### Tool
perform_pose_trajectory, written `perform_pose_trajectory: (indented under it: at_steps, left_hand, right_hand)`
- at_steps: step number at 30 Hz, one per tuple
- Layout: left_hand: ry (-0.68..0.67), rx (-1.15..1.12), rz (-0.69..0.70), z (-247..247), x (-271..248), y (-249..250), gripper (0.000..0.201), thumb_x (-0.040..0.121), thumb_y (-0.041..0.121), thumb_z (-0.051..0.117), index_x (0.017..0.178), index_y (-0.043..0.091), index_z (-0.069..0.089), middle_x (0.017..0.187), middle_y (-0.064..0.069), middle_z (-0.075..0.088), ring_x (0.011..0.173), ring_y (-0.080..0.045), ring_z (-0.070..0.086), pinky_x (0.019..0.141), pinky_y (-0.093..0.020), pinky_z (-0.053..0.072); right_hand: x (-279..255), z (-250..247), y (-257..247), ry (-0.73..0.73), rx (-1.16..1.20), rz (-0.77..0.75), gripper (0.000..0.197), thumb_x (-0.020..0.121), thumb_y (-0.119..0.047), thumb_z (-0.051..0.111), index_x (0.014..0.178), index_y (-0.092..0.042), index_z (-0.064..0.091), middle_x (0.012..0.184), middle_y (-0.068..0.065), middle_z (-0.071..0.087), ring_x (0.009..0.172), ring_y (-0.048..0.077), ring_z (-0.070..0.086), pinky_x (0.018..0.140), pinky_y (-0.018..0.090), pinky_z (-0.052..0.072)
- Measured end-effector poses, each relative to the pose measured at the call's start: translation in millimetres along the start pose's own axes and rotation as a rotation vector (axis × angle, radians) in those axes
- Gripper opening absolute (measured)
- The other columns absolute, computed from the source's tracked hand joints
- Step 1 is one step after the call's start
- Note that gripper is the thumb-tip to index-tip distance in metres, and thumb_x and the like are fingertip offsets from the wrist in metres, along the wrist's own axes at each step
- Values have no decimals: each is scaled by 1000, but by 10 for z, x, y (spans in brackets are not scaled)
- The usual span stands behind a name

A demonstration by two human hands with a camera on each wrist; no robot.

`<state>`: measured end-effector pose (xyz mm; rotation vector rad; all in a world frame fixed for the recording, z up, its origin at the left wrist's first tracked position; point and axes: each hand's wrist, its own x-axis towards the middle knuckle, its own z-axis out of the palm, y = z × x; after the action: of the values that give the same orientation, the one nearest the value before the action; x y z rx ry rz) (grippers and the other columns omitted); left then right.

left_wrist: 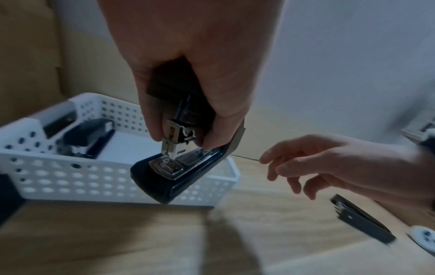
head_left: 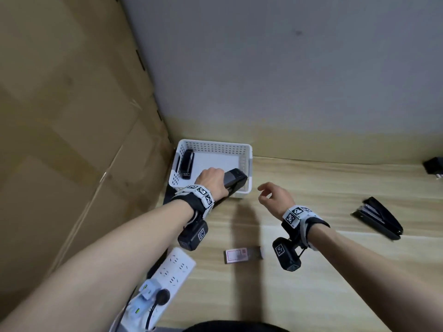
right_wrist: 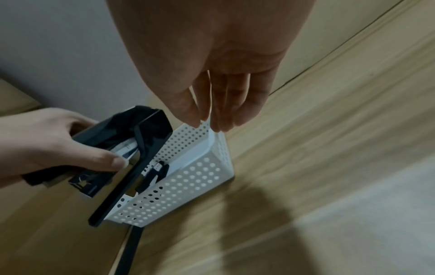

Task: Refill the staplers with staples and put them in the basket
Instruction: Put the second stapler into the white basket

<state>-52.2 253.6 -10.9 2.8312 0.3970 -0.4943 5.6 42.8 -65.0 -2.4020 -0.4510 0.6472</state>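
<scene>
My left hand [head_left: 212, 181] grips a black stapler [head_left: 236, 179] over the near right corner of the white perforated basket [head_left: 215, 143]. In the left wrist view my left hand [left_wrist: 183, 137] holds the stapler [left_wrist: 174, 178] by its top, and the base hangs a little apart from the metal magazine. A second black stapler [head_left: 186, 164] lies inside the basket along its left wall. My right hand [head_left: 263, 194] hovers open and empty just right of the basket. A third stapler [head_left: 378, 218] lies opened on the table at the right. A small staple box [head_left: 242, 254] lies near me.
A white power strip [head_left: 172, 271] with plugs and cables sits at the table's left front edge. Cardboard boxes [head_left: 72, 116] stand close on the left, touching the basket's side. A grey wall [head_left: 287, 68] runs behind. A black object [head_left: 434, 166] lies at the far right.
</scene>
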Motion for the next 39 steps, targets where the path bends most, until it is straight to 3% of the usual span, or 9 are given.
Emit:
perform_pose_trajectory:
  at_steps: [5,11,15,18,21,27,31,35,39]
  left_hand:
    - [2,-64,-114,-159,341,-398,33,81,21,69,106,6,55,104,-15,63,96,-35,61,67,-35,47]
    - [-58,-161,-270,-106,912,-582,44,85,22,69,121,3,50,121,-17,59,109,-35,60,78,-36,50]
    - [-56,-260,-398,81,1153,-631,54,88,17,64,134,2,39,125,-19,57,114,-38,57,83,-39,49]
    - [-75,-310,-474,240,1224,-660,68,87,11,63,143,1,26,125,-21,57,113,-39,58,82,-39,49]
    - [-77,-321,-470,356,1241,-652,73,86,8,62,146,1,20,125,-22,55,110,-40,59,82,-41,50]
    - [-67,-320,-464,432,1269,-627,78,87,4,63,148,3,15,141,-23,39,121,-42,51,93,-44,47]
    - [-9,-340,-464,432,1260,-588,70,90,5,61,146,1,18,142,-24,36,121,-44,50,92,-46,46]
    - [-53,-320,-441,348,1202,-543,69,92,11,60,146,4,18,148,-23,30,124,-44,47,93,-49,46]
    - [-78,-247,-397,156,1054,-449,64,89,7,57,144,6,26,150,-20,26,136,-39,32,100,-48,41]
  right_hand:
    - [307,-14,-192,-9,-17,-36,29,85,-17,61,114,-17,63,89,-10,64,82,15,58,73,25,41]
    - [699,5,-187,-78,-75,-45,30,85,-18,61,116,-20,63,90,-11,64,78,14,57,73,25,43]
    - [944,94,-173,-119,-79,-49,29,86,-20,58,114,-23,63,95,-8,67,83,18,62,77,29,49]
    - [1054,160,-152,-118,-84,-64,30,86,-19,56,114,-23,64,97,-2,68,86,20,62,75,28,48]
    - [1091,197,-130,-118,-92,-96,29,86,-18,55,113,-23,65,100,0,68,87,19,62,74,27,46]
    - [1064,202,-124,-109,-65,-109,28,86,-15,55,111,-23,65,101,-2,68,89,18,62,76,28,47]
    - [960,142,-112,-110,-28,-115,27,87,-15,55,111,-23,65,97,-4,67,81,15,59,76,29,48]
    - [807,34,-67,-80,-33,-128,24,87,-17,56,109,-24,65,93,-11,65,73,13,58,73,28,48]
    - [660,-105,10,-47,-66,-100,26,85,-17,55,108,-25,66,94,-9,66,77,14,58,71,28,45]
